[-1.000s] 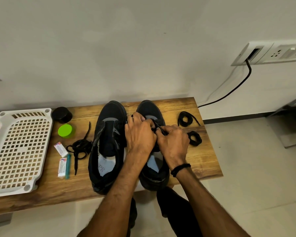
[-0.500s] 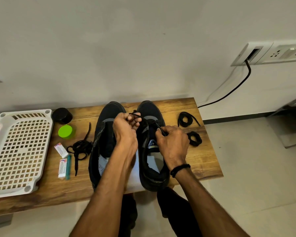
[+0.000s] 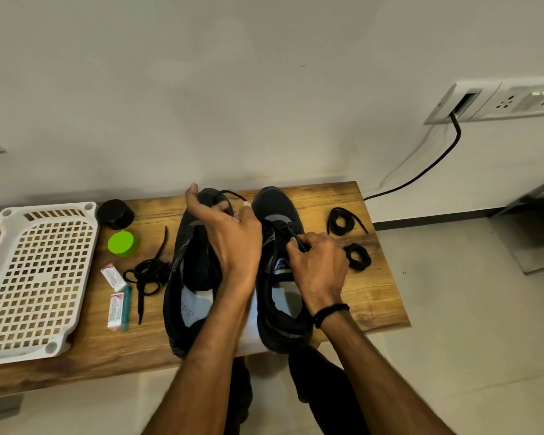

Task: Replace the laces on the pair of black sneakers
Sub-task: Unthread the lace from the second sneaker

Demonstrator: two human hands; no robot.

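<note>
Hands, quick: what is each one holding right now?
Left hand: pinches the black lace.
Right hand: pinches the black lace too, over the right sneaker.

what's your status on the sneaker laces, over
Left hand holds thin black lace end raised; right hand pinches lace at right black sneaker front eyelets. Lacing unfinished. Nothing in the way; coiled black laces lie clear.

Wooden bench (image 3: pixel 374 296) against the wall. At its left end, a white perforated plastic basket (image 3: pixel 44 208). Beside it a black round jar (image 3: pixel 116 214), with a green lid (image 3: pixel 123 243) just nearer the camera. Two small white printed boxes (image 3: pixel 113 277) (image 3: pixel 115 310), a teal stick (image 3: pixel 127 307) alongside the nearer one. Wall socket panel (image 3: pixel 496 102) upper right, black cable (image 3: pixel 437 164) running down from it.
</note>
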